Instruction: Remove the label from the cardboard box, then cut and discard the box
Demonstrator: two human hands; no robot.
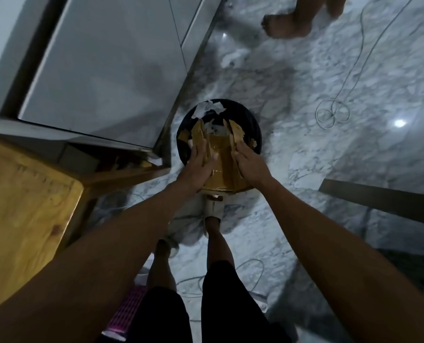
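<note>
A brown cardboard box (pixel 222 164), torn and flattened at its far end, sits in the mouth of a round black bin (pixel 251 131) on the floor. My left hand (pixel 198 167) lies flat against the box's left side. My right hand (pixel 251 163) presses flat against its right side. The box is squeezed between both palms, with fingers pointing away from me. White torn paper scraps (pixel 209 108) lie at the bin's far rim, and more cardboard pieces (pixel 197 134) stick up inside.
A wooden table (pixel 20 211) stands at the left, with a grey cabinet (pixel 102 68) beyond it. White cable (pixel 332 115) loops over the marble floor at the right. Another person's bare foot (pixel 287 23) is at the top. A dark board (pixel 379 201) lies at the right.
</note>
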